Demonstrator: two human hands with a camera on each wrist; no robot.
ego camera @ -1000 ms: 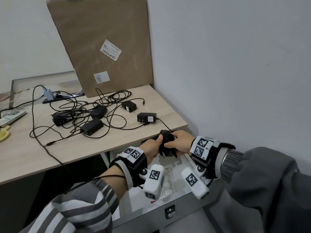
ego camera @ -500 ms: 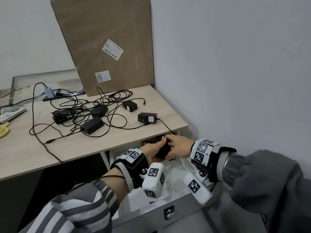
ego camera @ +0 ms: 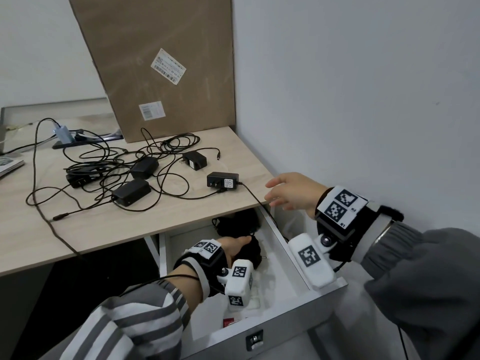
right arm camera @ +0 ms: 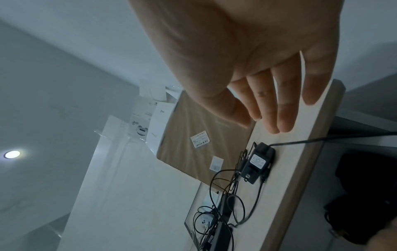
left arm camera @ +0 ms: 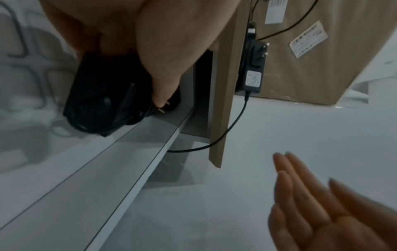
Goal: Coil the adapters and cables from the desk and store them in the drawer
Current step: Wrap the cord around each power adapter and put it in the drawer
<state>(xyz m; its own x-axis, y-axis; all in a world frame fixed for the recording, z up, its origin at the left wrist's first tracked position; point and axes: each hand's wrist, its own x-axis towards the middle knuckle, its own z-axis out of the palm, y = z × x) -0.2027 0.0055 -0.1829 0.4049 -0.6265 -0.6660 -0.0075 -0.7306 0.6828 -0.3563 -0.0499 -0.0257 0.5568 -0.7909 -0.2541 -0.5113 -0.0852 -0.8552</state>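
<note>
My left hand (ego camera: 235,246) is down inside the open white drawer (ego camera: 285,323), gripping a black adapter wrapped in its own cable (ego camera: 253,252). In the left wrist view my thumb (left arm camera: 159,59) lies over that coiled adapter (left arm camera: 103,101), whose plug pins point at the drawer wall. My right hand (ego camera: 288,193) hovers open and empty at the desk's front right corner, fingers straight (right arm camera: 277,105). Just beyond them on the desk lies a black adapter with a white label (ego camera: 222,181), its cable trailing over the desk edge. Several more adapters and tangled cables (ego camera: 131,191) lie further left.
Another dark bundle (ego camera: 239,222) sits at the drawer's back, under the desk. A large cardboard box (ego camera: 166,66) leans on the wall behind the cables. A power strip (ego camera: 85,137) lies at the back left. The wall is close on the right. A small red item (ego camera: 228,322) lies near the drawer front.
Both hands held the coiled adapter above the drawer. Now the left hand has lowered it into the drawer; the right hand has let go and risen to the desk corner.
</note>
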